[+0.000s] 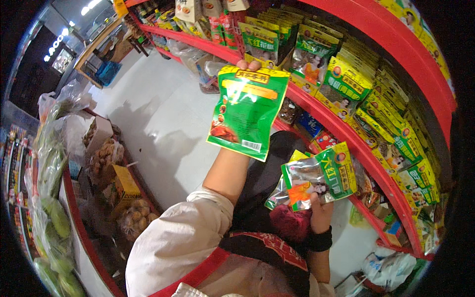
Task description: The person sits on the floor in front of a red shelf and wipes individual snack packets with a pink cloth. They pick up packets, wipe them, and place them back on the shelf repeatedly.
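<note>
My left hand (249, 65) grips a green and yellow spice packet (248, 118) by its top edge. Only a few fingertips show over the edge, and the packet covers the rest of the hand. The printed side with a barcode faces me. Lower on the right, my right hand (321, 211), with a black band at the wrist, holds several overlapping spice packets (320, 177). The top one has a clear window and bears writing. A dark red cloth-like thing (290, 221) is just under these packets; whether the hand touches it I cannot tell.
Red metal shelving (330, 128) curves along the right, with rows of hanging or standing spice packets (347, 80). On the left, a produce stand (70, 189) carries bagged green vegetables (55, 219) and a bag of round produce (134, 219). A white plastic bag (389, 269) lies lower right. Grey floor (163, 111) runs between.
</note>
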{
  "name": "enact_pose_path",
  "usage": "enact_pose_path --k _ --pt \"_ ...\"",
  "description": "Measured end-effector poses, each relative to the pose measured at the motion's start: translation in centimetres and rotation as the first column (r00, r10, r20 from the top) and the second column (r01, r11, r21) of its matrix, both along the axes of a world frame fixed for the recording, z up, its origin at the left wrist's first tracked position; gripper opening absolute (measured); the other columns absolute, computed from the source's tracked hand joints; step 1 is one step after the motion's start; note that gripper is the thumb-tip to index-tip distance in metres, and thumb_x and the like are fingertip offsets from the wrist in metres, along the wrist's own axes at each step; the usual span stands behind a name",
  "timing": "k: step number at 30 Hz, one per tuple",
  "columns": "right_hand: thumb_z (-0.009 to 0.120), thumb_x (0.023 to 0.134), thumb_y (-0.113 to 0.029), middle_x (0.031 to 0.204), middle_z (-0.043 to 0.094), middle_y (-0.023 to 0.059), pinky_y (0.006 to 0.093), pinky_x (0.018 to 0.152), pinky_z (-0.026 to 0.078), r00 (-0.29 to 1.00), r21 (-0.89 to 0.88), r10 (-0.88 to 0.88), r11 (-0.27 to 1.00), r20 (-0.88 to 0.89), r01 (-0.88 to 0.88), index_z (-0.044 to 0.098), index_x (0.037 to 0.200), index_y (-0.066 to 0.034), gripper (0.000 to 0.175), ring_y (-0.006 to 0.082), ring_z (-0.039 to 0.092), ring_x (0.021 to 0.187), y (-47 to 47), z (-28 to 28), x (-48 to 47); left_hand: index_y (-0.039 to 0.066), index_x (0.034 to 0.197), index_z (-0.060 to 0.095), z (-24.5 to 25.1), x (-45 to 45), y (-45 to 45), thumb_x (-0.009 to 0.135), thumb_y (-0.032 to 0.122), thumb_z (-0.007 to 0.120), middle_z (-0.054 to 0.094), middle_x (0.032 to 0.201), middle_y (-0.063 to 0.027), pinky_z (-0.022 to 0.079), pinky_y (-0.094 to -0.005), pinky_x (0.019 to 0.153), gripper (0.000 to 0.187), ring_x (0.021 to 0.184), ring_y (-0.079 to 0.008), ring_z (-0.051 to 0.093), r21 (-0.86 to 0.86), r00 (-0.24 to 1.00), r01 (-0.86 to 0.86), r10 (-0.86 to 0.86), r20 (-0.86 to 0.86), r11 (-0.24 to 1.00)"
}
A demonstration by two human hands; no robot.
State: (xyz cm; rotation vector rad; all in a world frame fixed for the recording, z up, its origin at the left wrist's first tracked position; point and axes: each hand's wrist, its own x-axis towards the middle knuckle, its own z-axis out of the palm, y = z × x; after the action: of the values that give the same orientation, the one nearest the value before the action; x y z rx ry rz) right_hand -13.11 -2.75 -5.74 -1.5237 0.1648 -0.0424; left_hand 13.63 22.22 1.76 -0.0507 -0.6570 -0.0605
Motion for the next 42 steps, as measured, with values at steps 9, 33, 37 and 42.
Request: enact_pose_path --k 9,33,37,42 --pt "0.064 0.101 -0.017 0.116 0.063 0.0068 0.0339 0.097 0.046 0.999 0.004 0.013 1.000 0.030 -0.013 0.058 0.117 0.0012 0.025 0.0182 0.059 0.106 0.2 0.1 0.1 0.011 0.115 0.057 -0.4 1.3 -0.1 0.106 0.044 0.049 0.051 0.116 -0.0090 0.053 -0.0575 0.097 0.035 0.112 -0.0370 0.058 -0.018 0.983 0.131 -0.128 0.128 0.991" --pt "0.065 0.101 -0.022 0.118 0.064 0.0086 0.0352 0.098 0.046 0.999 -0.007 0.021 1.000 0.048 -0.021 0.058 0.123 0.0020 0.033 0.0196 0.059 0.110 0.2 0.2 0.2 0.014 0.111 0.060 0.2 0.8 -0.1 0.104 0.034 0.052 0.053 0.105 -0.0059 0.055 -0.0553 0.088 0.023 0.096 -0.0294 0.058 0.074 0.998 -0.062 0.060 0.034 0.995" --pt "0.065 0.101 -0.020 0.118 0.065 0.0092 0.0360 0.098 0.047 0.999 -0.014 0.033 0.999 0.022 -0.033 0.057 0.125 0.0021 0.034 0.0201 0.060 0.110 0.3 0.5 0.1 0.008 0.116 0.057 1.8 1.5 0.0 0.104 0.037 0.053 0.055 0.112 -0.0119 0.055 -0.0484 0.091 0.032 0.100 -0.0338 0.058 0.179 0.947 -0.248 0.200 0.249 0.952" --pt "0.066 0.099 -0.019 0.120 0.066 0.0090 0.0351 0.096 0.049 1.000 -0.032 0.010 0.999 0.013 -0.009 0.059 0.125 0.0021 0.034 0.0193 0.062 0.110 0.5 0.5 0.2 0.004 0.107 0.059 5.8 2.6 -0.4 0.096 0.005 0.058 0.062 0.101 -0.0091 0.050 -0.0340 0.089 0.011 0.094 -0.0205 0.059 0.547 0.465 -0.816 0.776 0.427 0.188"
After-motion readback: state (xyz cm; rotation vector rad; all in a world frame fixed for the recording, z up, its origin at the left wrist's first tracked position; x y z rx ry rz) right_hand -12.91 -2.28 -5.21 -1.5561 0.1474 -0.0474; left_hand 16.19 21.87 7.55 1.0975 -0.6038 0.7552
